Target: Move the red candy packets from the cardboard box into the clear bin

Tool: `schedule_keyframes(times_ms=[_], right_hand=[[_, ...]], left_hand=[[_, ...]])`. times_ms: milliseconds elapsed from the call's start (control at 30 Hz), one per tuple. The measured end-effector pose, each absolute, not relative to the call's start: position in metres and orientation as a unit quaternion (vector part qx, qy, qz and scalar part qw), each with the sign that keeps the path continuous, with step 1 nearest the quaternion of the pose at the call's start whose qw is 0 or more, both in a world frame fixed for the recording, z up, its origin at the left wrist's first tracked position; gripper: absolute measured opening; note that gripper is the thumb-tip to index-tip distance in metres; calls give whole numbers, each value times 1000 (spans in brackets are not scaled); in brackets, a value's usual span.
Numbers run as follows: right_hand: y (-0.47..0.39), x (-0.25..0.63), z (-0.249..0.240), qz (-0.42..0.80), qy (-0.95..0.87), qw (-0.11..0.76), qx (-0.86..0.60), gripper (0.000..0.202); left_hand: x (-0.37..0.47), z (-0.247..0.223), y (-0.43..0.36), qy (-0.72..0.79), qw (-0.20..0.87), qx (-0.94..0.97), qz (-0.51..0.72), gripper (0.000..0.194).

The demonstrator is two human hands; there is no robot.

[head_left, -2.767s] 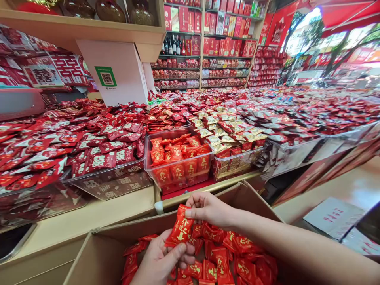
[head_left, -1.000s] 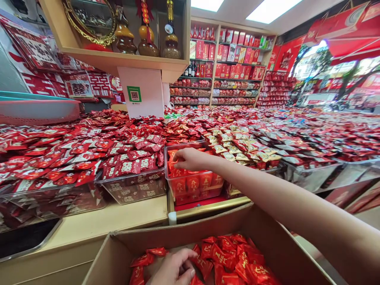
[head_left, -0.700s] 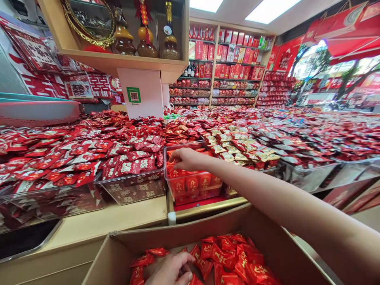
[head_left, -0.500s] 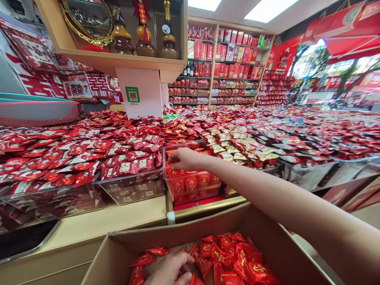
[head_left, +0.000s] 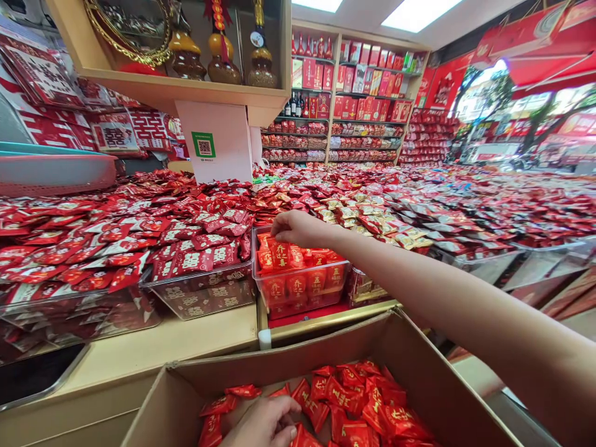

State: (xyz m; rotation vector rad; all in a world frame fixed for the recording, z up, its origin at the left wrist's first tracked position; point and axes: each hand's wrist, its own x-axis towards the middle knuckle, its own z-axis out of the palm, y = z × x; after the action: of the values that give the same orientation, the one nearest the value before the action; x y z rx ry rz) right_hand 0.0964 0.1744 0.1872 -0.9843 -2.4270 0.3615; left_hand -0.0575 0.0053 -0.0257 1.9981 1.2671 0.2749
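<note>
Head view. 2 bare hands at work, 1 over each container.

Right hand [head_left: 298, 228] is stretched across to a clear plastic bin [head_left: 302, 272] on the table [head_left: 205, 332], above the bin's back left part. Its fingers bend downward, tips close to the red wrapped candies [head_left: 280, 254] there; cannot tell whether they pinch a candy, as the hand hides the tips.

Left hand [head_left: 265, 422] is low inside a cardboard box [head_left: 326, 351], among loose red candies [head_left: 344, 397]. Its fingers are half curled, beside the nearest wrappers; cannot tell whether anything is held beneath them.

Progress (judged from layout): bin is partly ordered. Along its front wall the candies stand upright, gold characters facing out, apparently in at least 2 layers. Top layer has candies at left and front; the back is largely covered by the hand and forearm, so fill there is unknown. Remaining: the box holds a jumbled heap, thickest at its right, with some bare cardboard showing at left. Work seems well short of finished.

Neighbours: maroon double-happiness packets [head_left: 193, 261] just left of the bin, gold-wrapped packets [head_left: 412, 239] to its right.
</note>
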Motion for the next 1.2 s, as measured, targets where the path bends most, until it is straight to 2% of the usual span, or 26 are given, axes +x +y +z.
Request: schedule_keyframes(times_ms=[467, 833, 1000, 1200], right_hand=[[161, 77, 165, 129, -910, 209, -333, 13], [155, 80, 169, 133, -906, 189, -354, 13], [149, 81, 171, 125, -903, 149, -384, 26], [149, 84, 169, 92, -909, 164, -373, 32]], left_hand=[[-52, -29, 6, 513, 344, 783, 67, 26], [-57, -30, 5, 496, 348, 793, 65, 26], [-62, -32, 3, 499, 351, 789, 70, 25], [-62, -32, 5, 502, 358, 785, 60, 24]])
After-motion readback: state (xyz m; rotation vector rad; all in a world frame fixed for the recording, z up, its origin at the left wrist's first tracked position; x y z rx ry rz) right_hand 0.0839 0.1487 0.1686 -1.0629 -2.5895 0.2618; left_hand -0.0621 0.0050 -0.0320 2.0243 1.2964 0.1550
